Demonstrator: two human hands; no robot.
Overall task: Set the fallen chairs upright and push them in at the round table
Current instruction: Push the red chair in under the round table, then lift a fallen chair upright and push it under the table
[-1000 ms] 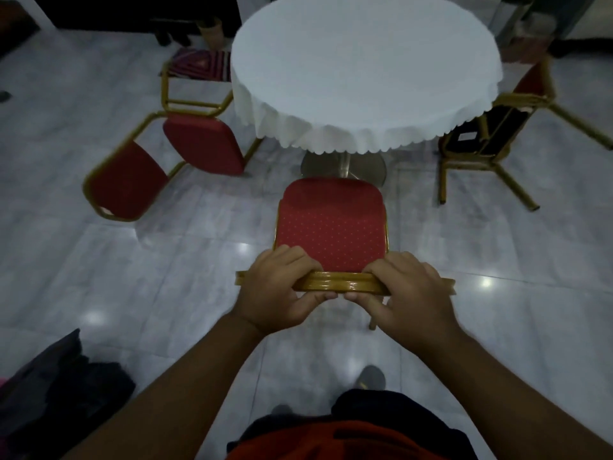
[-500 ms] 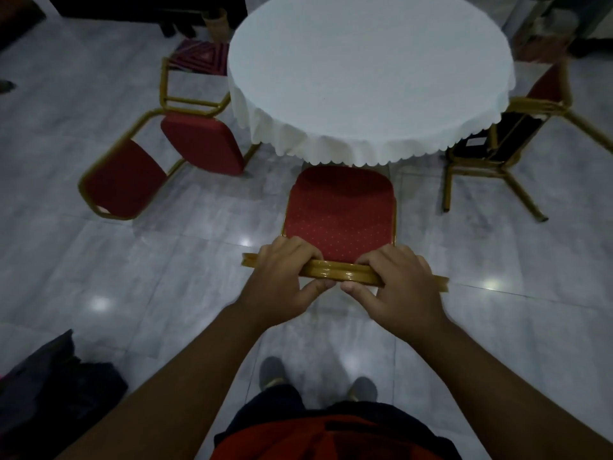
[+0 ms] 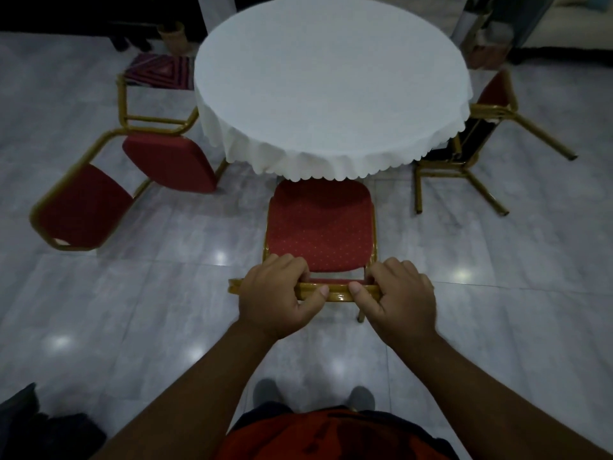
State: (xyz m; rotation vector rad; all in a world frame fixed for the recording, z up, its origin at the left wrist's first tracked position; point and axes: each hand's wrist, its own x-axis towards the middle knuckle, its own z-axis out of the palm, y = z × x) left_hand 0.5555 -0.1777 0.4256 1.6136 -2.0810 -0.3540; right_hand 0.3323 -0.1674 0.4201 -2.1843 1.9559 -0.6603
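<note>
An upright chair (image 3: 320,227) with a red dotted seat and gold frame stands in front of me, its seat's far edge just under the hem of the white cloth on the round table (image 3: 331,84). My left hand (image 3: 277,298) and my right hand (image 3: 399,297) both grip the gold top rail of its backrest. A second red chair (image 3: 166,161) lies on its side on the floor left of the table. A third chair (image 3: 481,127) lies tipped over at the table's right, legs sticking out.
A striped cushion or mat (image 3: 159,69) lies on the floor behind the left chair. Dark fabric (image 3: 43,429) is heaped at the bottom left. The floor is glossy grey tile. My feet (image 3: 311,396) stand just behind the held chair.
The held chair has slid forward toward the table, so its seat's far edge now reaches the cloth's hem. I have stepped closer; both hands keep their grip on the backrest.
</note>
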